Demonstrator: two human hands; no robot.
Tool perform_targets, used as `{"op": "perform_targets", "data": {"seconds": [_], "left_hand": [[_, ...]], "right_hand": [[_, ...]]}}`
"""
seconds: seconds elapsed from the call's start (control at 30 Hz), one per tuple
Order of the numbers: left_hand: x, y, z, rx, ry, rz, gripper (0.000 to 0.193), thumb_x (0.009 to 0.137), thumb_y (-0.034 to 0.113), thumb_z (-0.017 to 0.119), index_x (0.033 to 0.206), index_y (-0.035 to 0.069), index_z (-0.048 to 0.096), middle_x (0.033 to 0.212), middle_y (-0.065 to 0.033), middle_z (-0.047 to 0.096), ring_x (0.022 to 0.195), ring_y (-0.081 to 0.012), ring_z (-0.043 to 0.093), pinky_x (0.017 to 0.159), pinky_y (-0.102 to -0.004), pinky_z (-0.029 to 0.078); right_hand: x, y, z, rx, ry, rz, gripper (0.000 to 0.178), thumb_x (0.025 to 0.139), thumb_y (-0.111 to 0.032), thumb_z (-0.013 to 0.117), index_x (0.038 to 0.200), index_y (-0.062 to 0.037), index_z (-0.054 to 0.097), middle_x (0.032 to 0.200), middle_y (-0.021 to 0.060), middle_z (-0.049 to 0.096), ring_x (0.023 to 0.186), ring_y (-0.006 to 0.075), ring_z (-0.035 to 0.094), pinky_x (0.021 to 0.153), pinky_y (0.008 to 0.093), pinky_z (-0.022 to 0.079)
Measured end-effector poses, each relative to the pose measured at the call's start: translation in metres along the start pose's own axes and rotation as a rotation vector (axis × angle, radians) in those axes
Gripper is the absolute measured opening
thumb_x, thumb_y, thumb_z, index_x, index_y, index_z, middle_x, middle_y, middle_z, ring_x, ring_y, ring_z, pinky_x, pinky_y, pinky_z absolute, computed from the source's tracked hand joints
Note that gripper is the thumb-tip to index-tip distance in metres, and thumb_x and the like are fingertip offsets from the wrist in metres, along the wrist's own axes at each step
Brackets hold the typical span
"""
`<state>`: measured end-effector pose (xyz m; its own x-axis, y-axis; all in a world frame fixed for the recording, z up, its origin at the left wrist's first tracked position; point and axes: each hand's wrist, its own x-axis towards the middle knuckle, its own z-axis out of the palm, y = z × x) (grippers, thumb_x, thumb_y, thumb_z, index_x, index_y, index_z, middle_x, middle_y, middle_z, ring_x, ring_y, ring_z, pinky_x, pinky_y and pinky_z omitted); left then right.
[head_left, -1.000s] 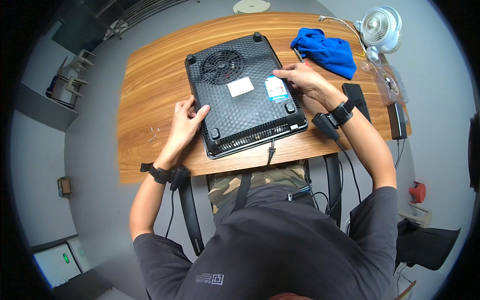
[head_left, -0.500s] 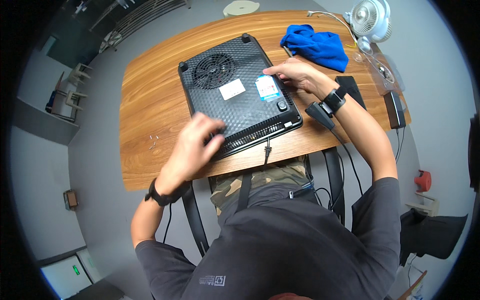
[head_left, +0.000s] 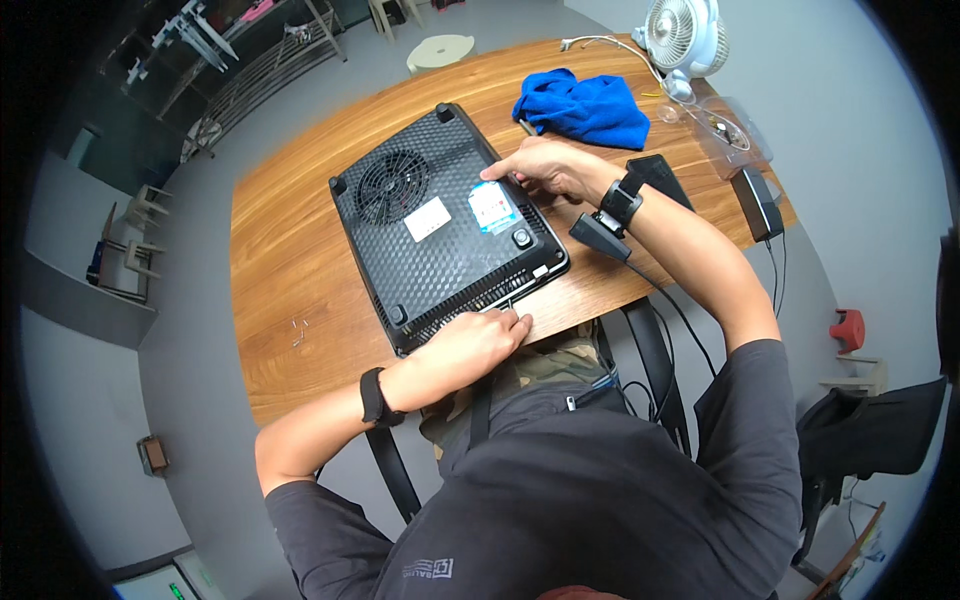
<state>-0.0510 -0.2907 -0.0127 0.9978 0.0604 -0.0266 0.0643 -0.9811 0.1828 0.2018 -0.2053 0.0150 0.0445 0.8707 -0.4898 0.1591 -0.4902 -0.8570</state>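
A black induction cooker [head_left: 385, 255] lies upside down on the wooden table, its round fan grille [head_left: 392, 187] and two stickers facing up. My left hand [head_left: 478, 340] is at its near edge, fingers curled where the thin power cord [head_left: 510, 304] comes out; the cord runs into the hand and is hidden there. My right hand [head_left: 550, 170] grips the cooker's right side, thumb on the upturned base and fingers down along the side, partly hidden. A black plug-like connector [head_left: 600, 238] on a cable lies beside my right wrist.
Several small screws [head_left: 298, 332] lie on the table at left. Toward the far right are a blue cloth [head_left: 583, 107], a white fan [head_left: 685, 45] and a clear plastic tray [head_left: 728, 140]. A black flat object [head_left: 660, 182] and a black box-shaped adapter [head_left: 757, 203] lie at right.
My left hand has moved right, from the cooker's near left corner to the cord at its near edge. My right hand stays on the cooker's side. The whole view has shifted.
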Motion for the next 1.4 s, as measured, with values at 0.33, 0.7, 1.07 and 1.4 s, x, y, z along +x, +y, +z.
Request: {"op": "perform_targets", "data": {"seconds": [0.33,0.7,1.07,1.4], "left_hand": [[0.029,0.009,0.008,0.128,-0.055,0.047,0.027,0.089,0.008,0.056,0.11,-0.009,0.059,0.092,-0.0143,0.065,0.086,-0.0256,0.071,0.07,-0.0342,0.059],[0.057,0.012,0.018,0.09,-0.025,0.048,0.019,0.089,0.007,0.054,0.101,-0.008,0.056,0.09,-0.0173,0.065,0.085,-0.0296,0.071,0.071,-0.037,0.058],[0.056,0.007,0.014,0.066,0.04,0.07,0.035,0.086,0.008,0.057,0.117,-0.009,0.057,0.094,-0.0152,0.064,0.089,-0.0276,0.07,0.072,-0.0368,0.058],[0.013,-0.014,-0.03,-0.06,0.255,-0.055,0.036,0.085,0.011,0.07,0.12,0.003,0.064,0.09,-0.0118,0.063,0.081,-0.03,0.066,0.071,-0.0403,0.055]], "right_hand": [[0.011,0.012,-0.007,0.054,-0.05,-0.011,0.039,0.082,-0.03,0.085,0.092,0.0016,0.065,0.089,0.0108,0.063,0.078,0.0227,0.06,0.067,0.039,0.047],[0.037,0.028,-0.004,0.02,-0.095,0.049,0.039,0.092,-0.037,0.073,0.106,-0.0001,0.07,0.1,0.0147,0.069,0.089,0.0248,0.065,0.07,0.0485,0.054],[0.006,0.013,0.006,-0.156,0.064,-0.031,0.057,0.088,-0.038,0.079,0.113,0.0117,0.068,0.108,0.0221,0.073,0.094,0.0305,0.072,0.075,0.0454,0.058],[0.053,0.052,0.01,-0.433,0.255,-0.31,0.058,0.084,-0.04,0.082,0.11,0.01,0.07,0.099,0.0205,0.074,0.09,0.0256,0.07,0.081,0.0354,0.056]]}}
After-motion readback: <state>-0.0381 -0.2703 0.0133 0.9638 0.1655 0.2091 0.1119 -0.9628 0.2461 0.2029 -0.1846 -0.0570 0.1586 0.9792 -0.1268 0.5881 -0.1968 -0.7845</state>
